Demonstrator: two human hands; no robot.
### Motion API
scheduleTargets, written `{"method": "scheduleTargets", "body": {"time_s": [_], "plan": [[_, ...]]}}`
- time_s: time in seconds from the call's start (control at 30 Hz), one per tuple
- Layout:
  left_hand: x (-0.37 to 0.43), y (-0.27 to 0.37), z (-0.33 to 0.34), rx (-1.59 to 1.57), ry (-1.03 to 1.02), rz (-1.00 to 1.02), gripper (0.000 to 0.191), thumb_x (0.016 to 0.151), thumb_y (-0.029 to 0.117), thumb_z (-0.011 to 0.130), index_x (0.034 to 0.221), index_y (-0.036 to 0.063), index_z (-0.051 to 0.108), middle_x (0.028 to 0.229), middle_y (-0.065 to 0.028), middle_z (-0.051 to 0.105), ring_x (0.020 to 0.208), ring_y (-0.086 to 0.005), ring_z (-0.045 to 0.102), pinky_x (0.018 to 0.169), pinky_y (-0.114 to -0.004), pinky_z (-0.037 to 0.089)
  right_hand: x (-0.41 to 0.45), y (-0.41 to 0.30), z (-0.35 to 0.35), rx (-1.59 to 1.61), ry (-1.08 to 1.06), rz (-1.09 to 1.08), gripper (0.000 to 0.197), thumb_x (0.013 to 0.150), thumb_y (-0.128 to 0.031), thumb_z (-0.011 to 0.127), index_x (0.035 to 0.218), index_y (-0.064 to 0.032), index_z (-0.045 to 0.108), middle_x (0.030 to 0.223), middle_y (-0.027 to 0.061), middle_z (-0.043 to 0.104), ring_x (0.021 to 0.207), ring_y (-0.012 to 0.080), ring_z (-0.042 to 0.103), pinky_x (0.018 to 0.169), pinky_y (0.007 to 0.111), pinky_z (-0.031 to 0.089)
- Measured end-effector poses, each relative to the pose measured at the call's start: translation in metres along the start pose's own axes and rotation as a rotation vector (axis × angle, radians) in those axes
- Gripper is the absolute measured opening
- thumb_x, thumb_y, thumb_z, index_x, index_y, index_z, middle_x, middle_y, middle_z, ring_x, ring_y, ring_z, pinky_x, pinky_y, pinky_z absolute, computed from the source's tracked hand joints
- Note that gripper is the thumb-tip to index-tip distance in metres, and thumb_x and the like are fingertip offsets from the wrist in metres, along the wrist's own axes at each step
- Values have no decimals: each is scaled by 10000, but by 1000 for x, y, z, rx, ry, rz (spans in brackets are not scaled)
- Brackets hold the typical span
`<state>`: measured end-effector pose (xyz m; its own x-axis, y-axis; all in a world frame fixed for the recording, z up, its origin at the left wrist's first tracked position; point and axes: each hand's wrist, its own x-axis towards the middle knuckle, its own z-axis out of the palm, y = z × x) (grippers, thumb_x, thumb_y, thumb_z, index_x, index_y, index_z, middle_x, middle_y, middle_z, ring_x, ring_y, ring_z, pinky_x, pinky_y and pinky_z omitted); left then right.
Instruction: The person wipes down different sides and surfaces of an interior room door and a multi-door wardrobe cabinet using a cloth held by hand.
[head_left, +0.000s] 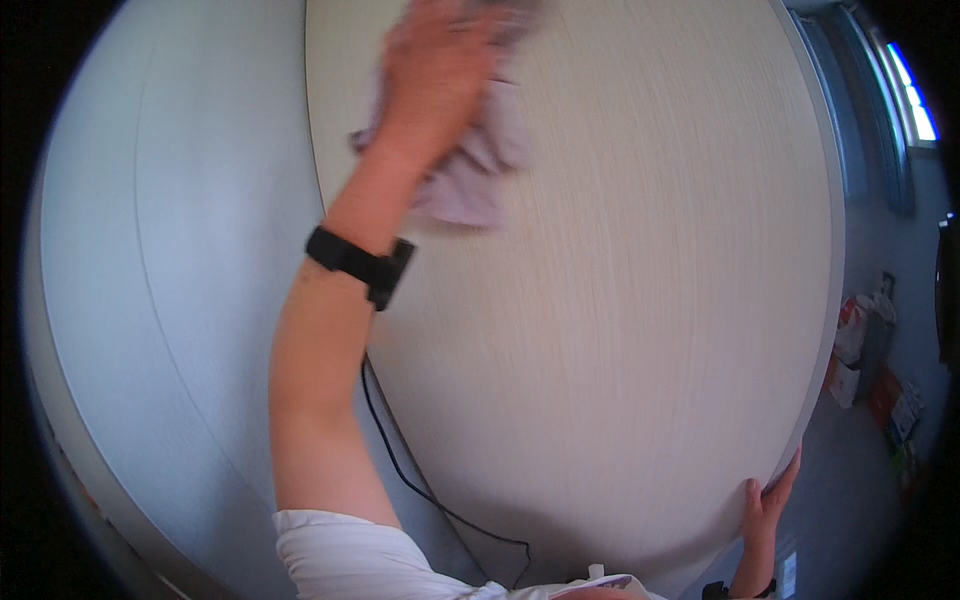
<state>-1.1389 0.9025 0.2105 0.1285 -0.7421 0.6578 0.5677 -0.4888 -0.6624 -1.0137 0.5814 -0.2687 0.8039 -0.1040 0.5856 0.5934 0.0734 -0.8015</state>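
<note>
My left hand (442, 82), blurred by motion, is closed on a crumpled pale mauve cloth (461, 199) against the upper left part of a large, light wood-grain panel (600, 300). Part of the fingers and the cloth's top run to the picture's upper rim. A black band with a small device is strapped round that wrist. At the lower right, my right hand (769, 502) grips the panel's right edge, its thumb on the near face and the other fingers along the rim. Another dark band shows on the right wrist.
A pale, smooth surface (217, 262) borders the panel on the left. A black cable (405, 476) loops past the panel's lower left edge. Beyond its right edge are blue curtains (874, 112), a bright window (911, 97), and bags and boxes (851, 337) near the floor.
</note>
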Motion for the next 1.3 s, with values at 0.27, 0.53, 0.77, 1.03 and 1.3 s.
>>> {"method": "scheduleTargets", "body": {"time_s": [0.27,0.53,0.77,1.03,1.3], "plan": [[-160,-155,172,59,-104,-454,364,937,157,442,1279,40,490,1339,-201,454,1223,-375,429,998,-474,378,31,78,20,-27,2,-155,895,693,-84,578,1456,27,122,1463,191,259,1338,283,282,1114,428,180],[-44,-211,140,-447,-64,-790,577,896,401,456,1316,6,468,1394,-231,396,1255,-401,390,1053,-433,308,24,50,3,-8,-160,-156,892,772,-296,639,1449,26,154,1428,174,289,1313,283,302,1087,422,236],[122,-194,10,-616,11,-427,563,922,360,495,1387,53,416,1433,-199,372,1326,-320,356,1079,-380,289,-73,-38,19,1,-225,-292,784,744,-237,630,1394,21,274,1355,172,342,1280,287,339,1071,424,263],[149,-71,-3,-250,53,-164,476,927,347,491,1334,99,489,1407,-234,375,1273,-394,379,1066,-425,312,-56,-56,15,-88,-319,-421,755,743,-131,616,1408,0,283,1411,218,313,1318,360,314,1089,466,268],[13,76,-104,-459,-20,-39,417,797,194,615,1199,85,597,1226,-156,473,1149,-374,429,994,-454,357,-32,-63,20,-104,-386,-441,826,724,-68,684,1425,-4,252,1438,260,283,1300,411,332,1074,473,287]]}}
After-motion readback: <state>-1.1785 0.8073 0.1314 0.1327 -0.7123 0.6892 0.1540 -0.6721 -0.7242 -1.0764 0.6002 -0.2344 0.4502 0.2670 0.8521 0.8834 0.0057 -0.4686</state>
